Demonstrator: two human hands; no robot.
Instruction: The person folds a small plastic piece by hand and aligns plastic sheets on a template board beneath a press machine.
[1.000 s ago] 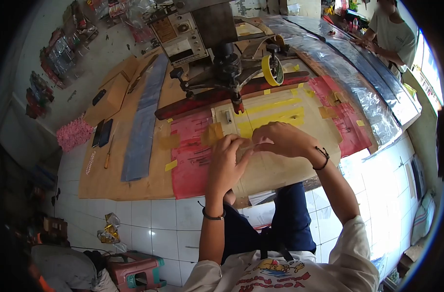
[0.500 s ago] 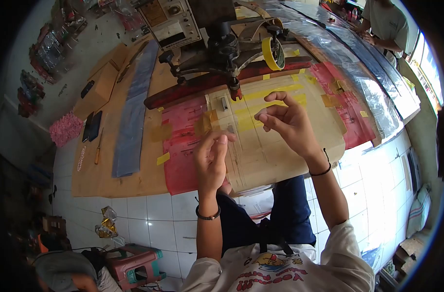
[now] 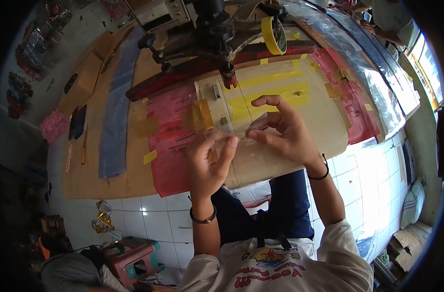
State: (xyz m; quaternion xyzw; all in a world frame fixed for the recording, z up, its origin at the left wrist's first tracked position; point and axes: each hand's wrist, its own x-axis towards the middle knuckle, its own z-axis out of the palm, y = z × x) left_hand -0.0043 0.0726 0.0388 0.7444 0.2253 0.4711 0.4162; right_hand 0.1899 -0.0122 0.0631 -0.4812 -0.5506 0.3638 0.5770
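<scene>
My left hand (image 3: 207,164) is raised above the board, its thumb and index finger pinched together. Facing it, my right hand (image 3: 289,132) has its fingers curled and its thumb against a fingertip. Between the two pinches spans a thin clear plastic piece (image 3: 240,130), faint against the background. Below lies a tan work surface (image 3: 299,138) with yellow tape strips (image 3: 275,100) and a small metal piece (image 3: 216,91). Red sheeting (image 3: 169,141) covers the surface left of my left hand.
A black clamp frame with a red-tipped foot (image 3: 228,80) stands over the board, a yellow tape roll (image 3: 273,36) hanging on it. A phone (image 3: 78,122), screwdriver (image 3: 84,148) and blue strip (image 3: 117,117) lie left. Another person (image 3: 389,22) stands back right; a stool (image 3: 132,258) is lower left.
My hands have drawn closer together, the right one moving down and left. A clear plastic piece now shows between them. The whole view has shifted slightly.
</scene>
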